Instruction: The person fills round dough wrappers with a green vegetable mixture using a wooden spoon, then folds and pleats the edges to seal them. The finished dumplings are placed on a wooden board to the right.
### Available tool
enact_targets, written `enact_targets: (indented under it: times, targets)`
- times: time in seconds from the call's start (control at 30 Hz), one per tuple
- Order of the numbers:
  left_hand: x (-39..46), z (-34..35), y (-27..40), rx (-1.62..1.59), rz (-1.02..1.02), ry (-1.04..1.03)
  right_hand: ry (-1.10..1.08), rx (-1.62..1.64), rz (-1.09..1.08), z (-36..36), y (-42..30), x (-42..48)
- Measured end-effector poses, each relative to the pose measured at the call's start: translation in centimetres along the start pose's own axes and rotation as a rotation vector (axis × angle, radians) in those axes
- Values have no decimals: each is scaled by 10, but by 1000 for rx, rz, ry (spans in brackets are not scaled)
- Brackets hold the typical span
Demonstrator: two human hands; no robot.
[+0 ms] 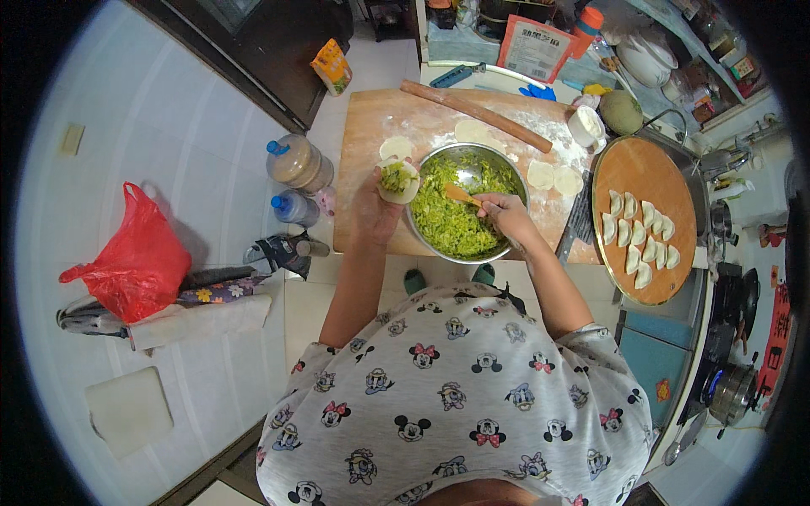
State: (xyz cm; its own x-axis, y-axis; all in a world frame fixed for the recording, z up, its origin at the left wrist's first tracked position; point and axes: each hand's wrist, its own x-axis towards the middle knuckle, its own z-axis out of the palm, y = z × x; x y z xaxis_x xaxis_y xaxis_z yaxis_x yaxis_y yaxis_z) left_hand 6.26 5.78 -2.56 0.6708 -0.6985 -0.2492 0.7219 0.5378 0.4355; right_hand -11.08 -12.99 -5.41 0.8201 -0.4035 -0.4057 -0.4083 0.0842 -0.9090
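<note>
On my left hand [378, 209] rests a round dough wrapper [405, 192] with a heap of chopped green filling [397, 177] on it. My right hand [503, 214] grips a small wooden spoon or spatula [461, 193], its head over the filling in a steel mixing bowl [524, 190]. That bowl stands at the near edge of a floured wooden board [354, 126]. Flat wrappers lie around it: one wrapper [397, 148] behind my left hand, another wrapper [471, 131] behind the bowl, and a pair to the right, including a wrapper [568, 181] near the board's right side.
A wooden rolling pin [478, 115] lies across the board's back. At right, a round wooden board [645, 164] bears several folded dumplings [639, 233]. A cleaver [574, 228] lies between the boards. A white cup [586, 128] stands behind, and large water bottles [299, 163] stand left. A pot [731, 395] sits over a lit burner.
</note>
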Motion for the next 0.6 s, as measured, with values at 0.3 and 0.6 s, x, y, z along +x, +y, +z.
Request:
enact_targets:
  times: [0.3, 0.6]
  targets:
    - [33, -30, -39, 19, -34, -102, 169, -149, -401, 0, -44, -37]
    - [41, 42, -57, -18, -165, -20, 341, -701, -712, 22, -52, -74]
